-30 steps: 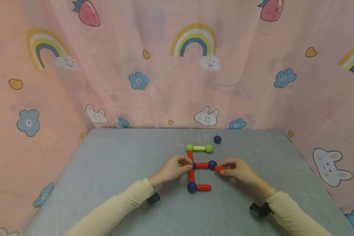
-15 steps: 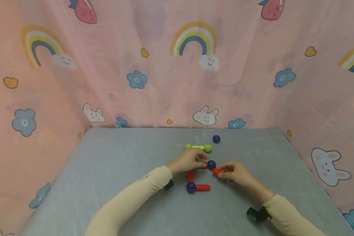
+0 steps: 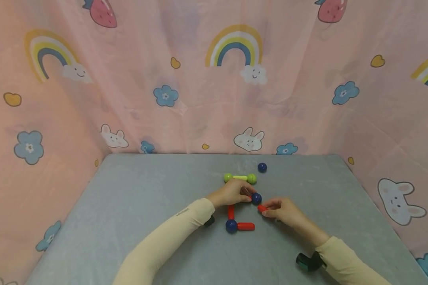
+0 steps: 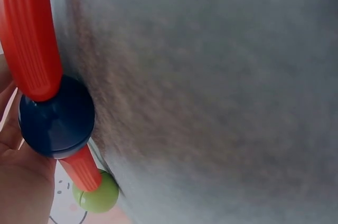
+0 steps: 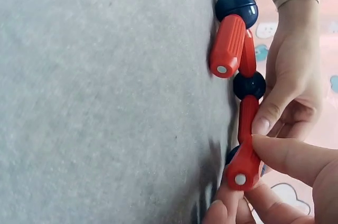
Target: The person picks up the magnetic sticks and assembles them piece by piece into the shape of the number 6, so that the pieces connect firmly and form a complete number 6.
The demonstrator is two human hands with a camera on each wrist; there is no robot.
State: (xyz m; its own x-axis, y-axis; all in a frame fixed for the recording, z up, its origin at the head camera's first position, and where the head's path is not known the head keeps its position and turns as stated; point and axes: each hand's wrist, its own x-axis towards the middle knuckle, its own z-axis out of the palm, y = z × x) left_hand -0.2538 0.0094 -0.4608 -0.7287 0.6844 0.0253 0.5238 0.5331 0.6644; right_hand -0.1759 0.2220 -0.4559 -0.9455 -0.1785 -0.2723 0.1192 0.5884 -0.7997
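Note:
Red magnetic rods and blue balls form a branching figure on the table. My left hand (image 3: 232, 192) reaches over its middle and pinches the red rod (image 5: 249, 115) beside a blue ball (image 3: 256, 198), covering the centre joint in the head view. That joint's blue ball (image 4: 57, 115) shows in the left wrist view, with a green ball (image 4: 97, 192) beyond. Between thumb and fingers, my right hand (image 3: 284, 209) holds another red rod (image 3: 262, 208), just in front of the end ball. At the near corner, a blue ball (image 3: 231, 226) joins a short red rod (image 3: 246, 226).
A green rod (image 3: 240, 177) with a green ball (image 3: 251, 179) at its end lies behind the left hand. Farther back rests a loose blue ball (image 3: 262, 167). A pink patterned curtain (image 3: 207, 107) stands behind the grey table (image 3: 157, 186).
My left hand has moved right, from the centre joint to the rod by the end ball. The right hand's rod has drawn slightly left and nearer, with a small gap from that ball.

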